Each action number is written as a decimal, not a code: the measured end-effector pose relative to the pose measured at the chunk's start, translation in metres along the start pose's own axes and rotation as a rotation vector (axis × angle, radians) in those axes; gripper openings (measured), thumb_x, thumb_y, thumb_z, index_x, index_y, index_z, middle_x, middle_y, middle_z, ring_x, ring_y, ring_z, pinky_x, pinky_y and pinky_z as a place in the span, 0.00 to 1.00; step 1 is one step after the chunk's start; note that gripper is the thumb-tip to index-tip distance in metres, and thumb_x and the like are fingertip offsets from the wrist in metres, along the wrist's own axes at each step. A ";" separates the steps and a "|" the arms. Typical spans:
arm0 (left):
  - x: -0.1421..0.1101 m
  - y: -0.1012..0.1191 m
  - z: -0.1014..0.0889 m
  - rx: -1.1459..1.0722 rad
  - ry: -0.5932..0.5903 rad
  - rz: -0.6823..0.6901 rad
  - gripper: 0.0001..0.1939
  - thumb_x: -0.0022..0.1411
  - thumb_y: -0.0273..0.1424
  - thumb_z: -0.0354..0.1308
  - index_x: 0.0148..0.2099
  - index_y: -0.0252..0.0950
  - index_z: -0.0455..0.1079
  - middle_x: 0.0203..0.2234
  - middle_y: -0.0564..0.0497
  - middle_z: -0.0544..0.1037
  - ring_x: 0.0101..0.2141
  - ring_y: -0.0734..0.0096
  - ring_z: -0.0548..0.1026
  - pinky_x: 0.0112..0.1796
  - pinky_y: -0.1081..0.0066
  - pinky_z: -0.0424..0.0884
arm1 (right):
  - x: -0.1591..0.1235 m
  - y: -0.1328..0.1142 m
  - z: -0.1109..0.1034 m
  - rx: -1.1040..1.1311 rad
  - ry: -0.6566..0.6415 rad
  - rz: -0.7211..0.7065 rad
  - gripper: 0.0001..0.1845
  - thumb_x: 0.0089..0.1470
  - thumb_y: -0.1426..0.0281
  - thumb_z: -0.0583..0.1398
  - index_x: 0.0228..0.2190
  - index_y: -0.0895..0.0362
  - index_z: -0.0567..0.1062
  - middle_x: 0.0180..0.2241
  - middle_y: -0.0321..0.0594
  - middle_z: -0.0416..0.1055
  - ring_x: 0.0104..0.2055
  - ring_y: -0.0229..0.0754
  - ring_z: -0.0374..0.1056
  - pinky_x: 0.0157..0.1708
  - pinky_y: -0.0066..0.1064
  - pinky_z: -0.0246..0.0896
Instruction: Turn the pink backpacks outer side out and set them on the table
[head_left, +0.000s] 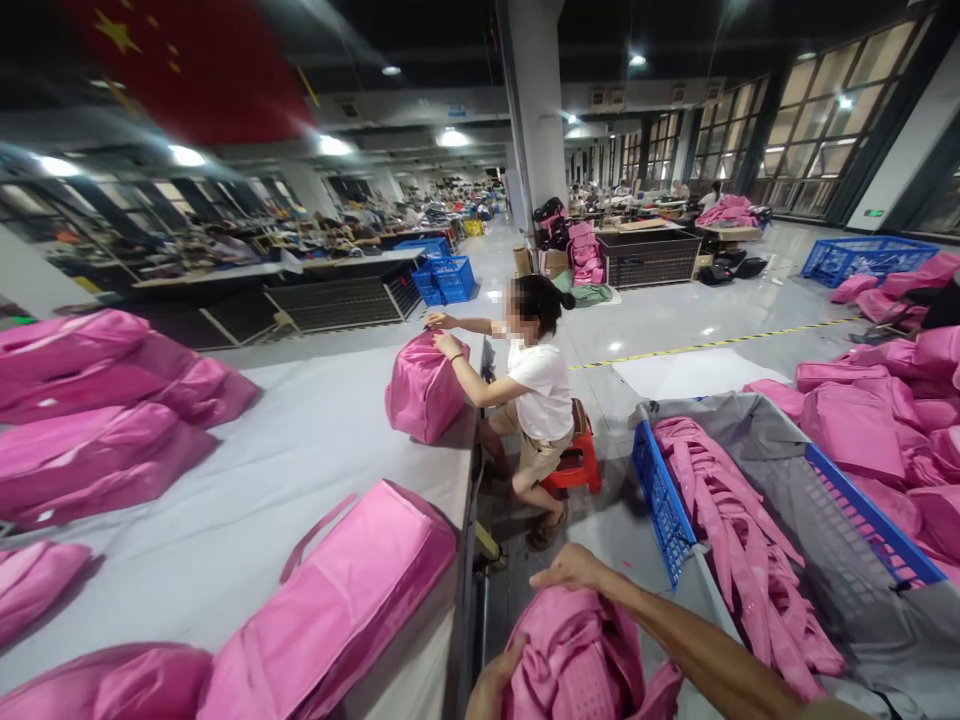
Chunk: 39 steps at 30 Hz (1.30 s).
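Note:
A crumpled pink fabric bag sits low in front of me, between the table and a blue crate. My left hand grips its near left edge, fingers closed on the cloth. My right hand curls over the bag's far top edge, forearm running in from the lower right. A finished flat pink bag with a handle lies on the grey table just to my left.
A blue crate lined with grey cloth holds pink straps at my right. Piles of pink bags lie far right and on the table's left. A co-worker on a red stool handles another pink bag.

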<state>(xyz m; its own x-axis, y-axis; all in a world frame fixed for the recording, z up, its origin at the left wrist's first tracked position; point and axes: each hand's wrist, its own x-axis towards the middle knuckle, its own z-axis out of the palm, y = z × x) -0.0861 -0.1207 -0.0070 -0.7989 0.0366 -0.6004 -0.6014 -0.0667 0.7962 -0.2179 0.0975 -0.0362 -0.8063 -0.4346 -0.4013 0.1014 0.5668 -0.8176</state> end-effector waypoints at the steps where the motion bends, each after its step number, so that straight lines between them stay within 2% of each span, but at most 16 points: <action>1: -0.009 -0.004 0.004 -0.007 0.022 0.035 0.34 0.42 0.68 0.76 0.30 0.41 0.80 0.31 0.38 0.85 0.50 0.36 0.83 0.61 0.49 0.76 | -0.007 -0.003 -0.005 -0.008 0.002 -0.015 0.43 0.56 0.37 0.68 0.13 0.55 0.58 0.17 0.30 0.45 0.25 0.34 0.46 0.27 0.34 0.37; 5: -0.021 -0.025 0.027 0.055 0.086 0.081 0.43 0.49 0.78 0.66 0.28 0.40 0.76 0.27 0.42 0.80 0.38 0.44 0.80 0.44 0.57 0.78 | -0.023 0.014 -0.003 -0.030 0.055 -0.023 0.45 0.56 0.34 0.65 0.14 0.55 0.55 0.18 0.30 0.43 0.26 0.34 0.45 0.29 0.35 0.36; 9: -0.004 -0.039 0.038 0.321 0.257 0.121 0.49 0.48 0.85 0.51 0.25 0.41 0.67 0.24 0.47 0.72 0.37 0.49 0.73 0.43 0.59 0.71 | -0.011 0.047 0.030 -0.062 0.157 0.136 0.44 0.59 0.36 0.63 0.11 0.54 0.56 0.16 0.32 0.43 0.26 0.37 0.48 0.29 0.37 0.40; 11: 0.005 -0.043 0.038 0.399 0.255 0.139 0.50 0.48 0.87 0.44 0.26 0.42 0.64 0.24 0.49 0.67 0.36 0.52 0.69 0.41 0.59 0.69 | -0.006 0.055 0.036 -0.052 0.242 0.167 0.44 0.60 0.34 0.59 0.11 0.53 0.57 0.16 0.33 0.45 0.25 0.38 0.51 0.29 0.37 0.43; 13: 0.011 -0.045 0.038 0.425 0.212 0.179 0.50 0.50 0.87 0.42 0.27 0.42 0.64 0.25 0.50 0.65 0.34 0.56 0.65 0.40 0.60 0.67 | -0.011 0.059 0.030 -0.025 0.375 0.145 0.45 0.61 0.29 0.52 0.13 0.52 0.62 0.16 0.35 0.54 0.25 0.39 0.56 0.30 0.37 0.48; 16: 0.012 -0.048 0.040 0.427 0.176 0.231 0.49 0.54 0.85 0.42 0.28 0.41 0.64 0.25 0.52 0.63 0.33 0.59 0.62 0.38 0.61 0.63 | -0.044 0.074 0.014 0.122 0.733 0.102 0.49 0.61 0.24 0.43 0.21 0.53 0.74 0.24 0.44 0.74 0.29 0.46 0.70 0.34 0.38 0.62; 18: 0.009 -0.049 0.043 0.404 0.176 0.266 0.47 0.56 0.84 0.43 0.29 0.42 0.61 0.26 0.52 0.61 0.33 0.60 0.61 0.37 0.61 0.61 | -0.077 0.097 0.013 0.224 0.960 0.048 0.47 0.64 0.26 0.45 0.29 0.53 0.80 0.32 0.51 0.83 0.36 0.53 0.78 0.39 0.42 0.70; 19: 0.008 -0.049 0.045 0.388 0.183 0.282 0.46 0.56 0.83 0.43 0.28 0.42 0.60 0.26 0.52 0.60 0.33 0.60 0.60 0.37 0.61 0.60 | -0.094 0.112 0.019 0.242 1.012 0.007 0.44 0.65 0.28 0.50 0.31 0.53 0.82 0.35 0.53 0.84 0.38 0.56 0.80 0.40 0.44 0.72; 21: 0.008 -0.051 0.048 0.356 0.213 0.312 0.44 0.58 0.82 0.44 0.29 0.43 0.57 0.26 0.53 0.58 0.33 0.61 0.59 0.36 0.62 0.58 | -0.121 0.142 0.038 0.260 0.990 -0.056 0.37 0.64 0.32 0.57 0.37 0.51 0.85 0.39 0.55 0.86 0.40 0.60 0.82 0.42 0.48 0.77; 22: 0.008 -0.051 0.049 0.345 0.222 0.326 0.44 0.58 0.82 0.44 0.29 0.43 0.56 0.26 0.53 0.57 0.33 0.62 0.58 0.35 0.62 0.58 | -0.130 0.155 0.050 0.264 0.967 -0.051 0.35 0.63 0.33 0.60 0.42 0.50 0.86 0.45 0.55 0.87 0.47 0.62 0.84 0.47 0.49 0.79; 25: 0.012 -0.053 0.051 0.338 0.232 0.355 0.44 0.57 0.83 0.44 0.29 0.44 0.54 0.26 0.54 0.56 0.33 0.63 0.57 0.35 0.62 0.56 | -0.140 0.174 0.078 0.271 0.903 0.032 0.43 0.60 0.32 0.61 0.56 0.52 0.84 0.59 0.56 0.83 0.63 0.64 0.79 0.64 0.55 0.75; 28: 0.012 -0.053 0.051 0.349 0.237 0.387 0.45 0.58 0.82 0.43 0.28 0.43 0.57 0.26 0.54 0.57 0.33 0.63 0.58 0.37 0.61 0.58 | -0.129 0.163 0.082 0.269 0.852 0.059 0.47 0.61 0.29 0.54 0.53 0.56 0.83 0.55 0.58 0.84 0.61 0.64 0.80 0.65 0.57 0.73; 31: 0.005 -0.048 0.050 0.352 0.241 0.418 0.46 0.57 0.83 0.44 0.27 0.42 0.59 0.25 0.54 0.59 0.33 0.63 0.60 0.37 0.62 0.58 | -0.120 0.139 0.070 0.262 0.825 0.010 0.49 0.58 0.24 0.50 0.44 0.54 0.83 0.44 0.54 0.86 0.48 0.62 0.82 0.52 0.53 0.77; 34: -0.010 -0.035 0.043 0.323 0.248 0.411 0.45 0.52 0.84 0.48 0.26 0.45 0.53 0.23 0.56 0.55 0.30 0.67 0.56 0.33 0.64 0.53 | -0.132 0.113 0.058 0.329 0.892 0.021 0.51 0.52 0.21 0.52 0.38 0.55 0.83 0.38 0.53 0.84 0.40 0.58 0.79 0.44 0.48 0.75; 37: -0.025 -0.018 0.022 0.276 0.212 0.374 0.41 0.58 0.78 0.52 0.27 0.46 0.51 0.22 0.58 0.53 0.28 0.71 0.52 0.31 0.65 0.49 | -0.162 0.084 0.047 0.383 0.932 0.054 0.46 0.54 0.25 0.59 0.35 0.58 0.83 0.36 0.49 0.82 0.38 0.51 0.72 0.39 0.39 0.69; 39: -0.032 -0.014 -0.002 0.237 0.187 0.354 0.34 0.66 0.68 0.54 0.27 0.44 0.56 0.21 0.58 0.55 0.28 0.73 0.51 0.30 0.66 0.49 | -0.179 0.064 0.039 0.407 0.849 0.024 0.41 0.57 0.30 0.62 0.34 0.58 0.82 0.33 0.43 0.78 0.36 0.45 0.67 0.35 0.34 0.64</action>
<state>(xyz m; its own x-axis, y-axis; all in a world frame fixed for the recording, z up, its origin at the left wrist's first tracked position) -0.0522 -0.1228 0.0011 -0.9530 -0.1290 -0.2743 -0.2951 0.1879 0.9368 -0.0446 0.1844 -0.0325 -0.9401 0.3204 -0.1163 0.1905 0.2108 -0.9588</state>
